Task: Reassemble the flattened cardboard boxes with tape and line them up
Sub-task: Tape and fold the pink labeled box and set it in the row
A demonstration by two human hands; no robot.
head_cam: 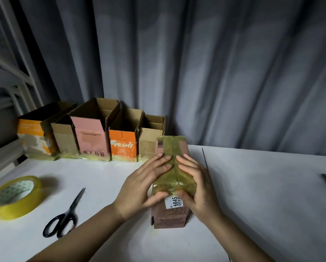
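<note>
a: see the small brown box (172, 178) standing on the white table (262, 186), just in front of the right end of the row of open boxes (91, 133)? both hands are flat on its taped top.

b: yes, left hand (139, 188) and right hand (195, 183), fingers straight, thumbs on the near face by the label. pressing, not gripping.

a: i'd rub outward from the middle seam, so the tape beds down without bubbles, then run over the edges.

b: and keep the box square. the tape roll (15, 196) and scissors (64, 216) lie to the left if another strip is needed.
</note>
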